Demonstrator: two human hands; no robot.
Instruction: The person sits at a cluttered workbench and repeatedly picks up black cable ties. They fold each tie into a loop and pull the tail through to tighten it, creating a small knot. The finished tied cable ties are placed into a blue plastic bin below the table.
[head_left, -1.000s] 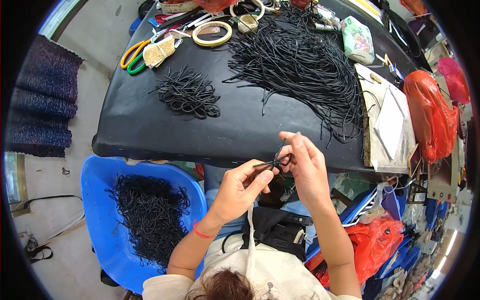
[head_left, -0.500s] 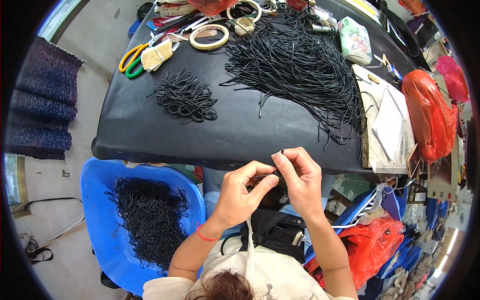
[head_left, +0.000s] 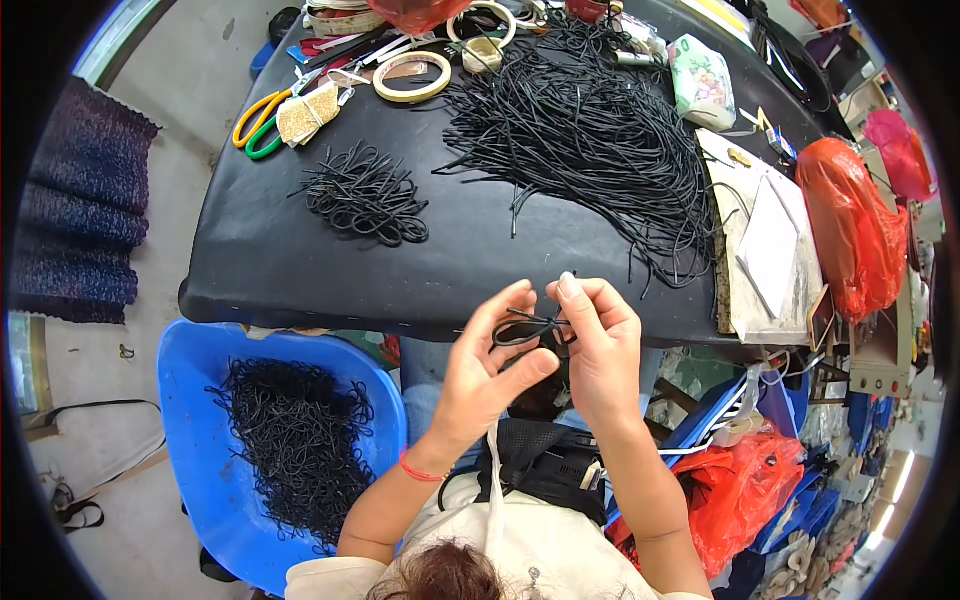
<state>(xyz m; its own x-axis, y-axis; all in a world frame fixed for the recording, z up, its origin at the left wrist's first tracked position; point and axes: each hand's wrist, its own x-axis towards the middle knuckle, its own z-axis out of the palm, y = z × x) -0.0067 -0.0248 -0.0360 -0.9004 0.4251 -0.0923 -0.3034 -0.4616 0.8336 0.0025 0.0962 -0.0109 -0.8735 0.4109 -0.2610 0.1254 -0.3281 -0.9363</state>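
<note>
A black cord (head_left: 520, 328), bent into loops, is between my two hands just off the table's front edge. My right hand (head_left: 603, 355) pinches it between thumb and fingers. The thumb and fingers of my left hand (head_left: 480, 365) are parted, and the loops lie close to its fingertips; the folded lower fingers are partly hidden. Farther left on the black table (head_left: 470, 265) is a small heap of looped black cords (head_left: 365, 195). Beyond my right hand spreads a large pile of straight black cords (head_left: 590, 150).
A blue tub (head_left: 180, 440) of tangled black cords stands below the table at left. Scissors (head_left: 262, 125) and a tape roll (head_left: 412, 78) lie at the back left. On the right are a board (head_left: 738, 300) and a red plastic bag (head_left: 850, 230).
My left thumb and fingers have spread apart from their pinch, and the cord's loops now show. My right hand still pinches the cord, slightly higher.
</note>
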